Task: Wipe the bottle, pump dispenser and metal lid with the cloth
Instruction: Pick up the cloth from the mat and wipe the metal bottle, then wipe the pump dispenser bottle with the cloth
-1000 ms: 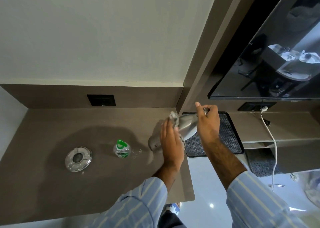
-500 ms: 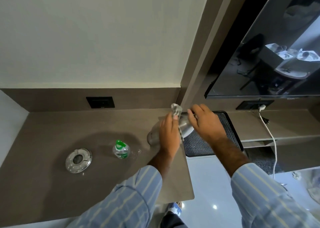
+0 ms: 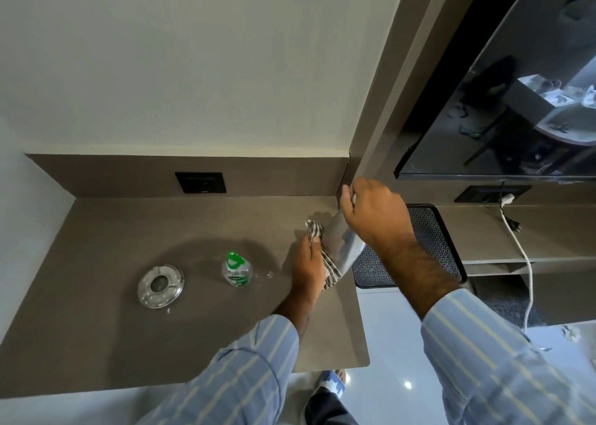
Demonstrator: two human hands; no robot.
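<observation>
Bottle [image 3: 342, 245], steel and tilted, sits between your two hands above the right end of the surface [image 3: 129, 344], its base lowest. Your right hand [image 3: 375, 213] has its grip curled around the upper end, and your left hand [image 3: 309, 263] has its grip pressed on the checked cloth [image 3: 324, 256] against the bottle's left side. On the surface to the left stand the dispenser [image 3: 236, 269] and, further left, the lid [image 3: 160, 286], both apart from your hands.
</observation>
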